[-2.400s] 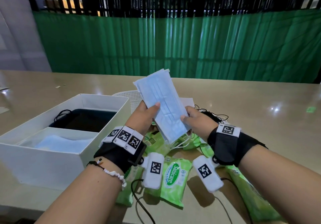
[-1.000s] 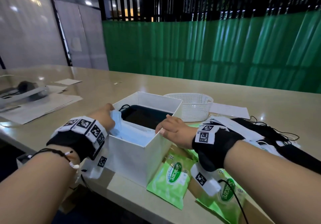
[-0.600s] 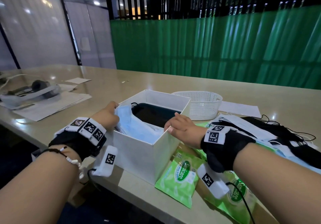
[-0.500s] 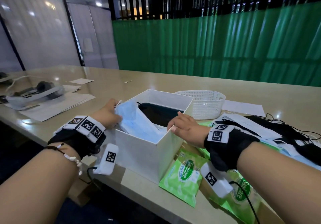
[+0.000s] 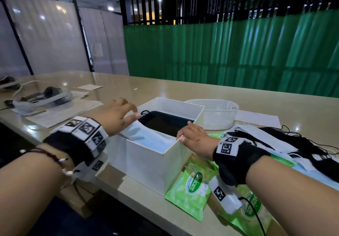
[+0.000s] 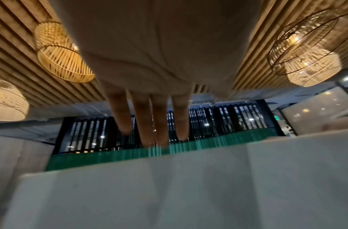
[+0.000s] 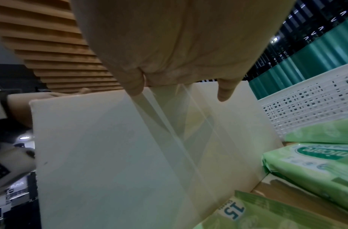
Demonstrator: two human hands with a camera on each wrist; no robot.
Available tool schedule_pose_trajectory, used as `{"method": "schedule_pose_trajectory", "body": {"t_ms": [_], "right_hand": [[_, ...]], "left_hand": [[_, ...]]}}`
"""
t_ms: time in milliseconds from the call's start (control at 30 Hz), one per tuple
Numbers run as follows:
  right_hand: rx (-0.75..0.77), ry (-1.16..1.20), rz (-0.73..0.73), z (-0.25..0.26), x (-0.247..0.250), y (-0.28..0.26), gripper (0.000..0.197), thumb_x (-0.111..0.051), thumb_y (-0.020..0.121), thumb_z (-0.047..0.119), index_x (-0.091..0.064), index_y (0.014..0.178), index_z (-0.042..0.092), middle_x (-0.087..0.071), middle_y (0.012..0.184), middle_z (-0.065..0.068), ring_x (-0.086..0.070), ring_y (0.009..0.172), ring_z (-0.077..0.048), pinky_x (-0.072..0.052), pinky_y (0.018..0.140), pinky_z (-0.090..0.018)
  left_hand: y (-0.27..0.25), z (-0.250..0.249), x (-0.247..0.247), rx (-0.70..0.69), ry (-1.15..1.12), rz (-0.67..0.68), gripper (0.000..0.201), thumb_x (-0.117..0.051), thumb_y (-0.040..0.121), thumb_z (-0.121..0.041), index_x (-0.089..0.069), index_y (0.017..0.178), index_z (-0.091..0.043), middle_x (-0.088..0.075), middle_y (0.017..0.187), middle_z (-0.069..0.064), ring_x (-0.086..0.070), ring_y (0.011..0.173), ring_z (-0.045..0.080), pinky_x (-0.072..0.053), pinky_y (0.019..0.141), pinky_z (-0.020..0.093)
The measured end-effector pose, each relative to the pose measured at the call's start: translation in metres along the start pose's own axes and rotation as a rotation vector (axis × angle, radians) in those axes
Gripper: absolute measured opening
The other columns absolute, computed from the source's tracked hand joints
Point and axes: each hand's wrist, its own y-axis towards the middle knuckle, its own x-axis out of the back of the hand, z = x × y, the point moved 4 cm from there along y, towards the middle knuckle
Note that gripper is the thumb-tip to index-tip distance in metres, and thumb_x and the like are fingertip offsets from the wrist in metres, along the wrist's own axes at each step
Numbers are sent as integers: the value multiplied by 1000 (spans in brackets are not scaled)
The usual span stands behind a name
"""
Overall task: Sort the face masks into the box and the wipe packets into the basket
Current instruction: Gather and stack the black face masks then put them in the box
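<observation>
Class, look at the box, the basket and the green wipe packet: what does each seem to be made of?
Box: probably matte white cardboard, with thin, flat walls and sharp folded corners.
Basket: likely moulded white plastic, with a regular grid of holes.
Green wipe packet: glossy plastic film, soft and creased, with printed lettering.

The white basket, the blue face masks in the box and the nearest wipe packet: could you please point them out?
white basket (image 5: 218,115), head view, front wall.
blue face masks (image 5: 146,137), head view, top mask.
wipe packet (image 5: 190,190), head view, printed front.
</observation>
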Motion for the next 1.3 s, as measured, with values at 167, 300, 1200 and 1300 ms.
{"method": "schedule_pose_trajectory", "body": {"t_ms": [167, 300, 1200, 1300], "right_hand": [[8, 2, -10, -2, -3, 6, 33, -26, 103, 24, -43, 129, 16, -32, 144, 1, 5, 145, -14, 0, 105, -13], [8, 24, -30, -5, -4, 6, 31, -27, 102, 24, -45, 126, 16, -34, 142, 1, 5, 145, -14, 1, 104, -13], [1, 21, -22, -7, -4, 6, 32, -28, 102, 25, -45, 127, 15, -33, 144, 1, 6, 145, -14, -2, 105, -14], [3, 31, -25, -6, -4, 5, 32, -28, 102, 25, -46, 127, 15, -33, 143, 1, 6, 145, -14, 0, 107, -16]], "left_hand": [[-29, 9, -14, 24, 270, 579, 113, -22, 44, -100, -34, 140, -41, -48, 138, -10, -47, 123, 14, -35, 100, 30], [-20, 9, -21, 1, 284, 618, 65, -62, 70, -69, -51, 128, -42, -60, 112, -16, -55, 106, 9, -42, 88, 24], [-21, -65, -39, -159, 44, 793, 59, -73, 61, -64, -57, 114, -45, -65, 105, -21, -61, 99, 1, -48, 95, 29], [-24, -57, -39, -148, 15, 743, 54, -73, 68, -58, -55, 117, -44, -63, 107, -22, -59, 101, 1, -47, 97, 29]]}}
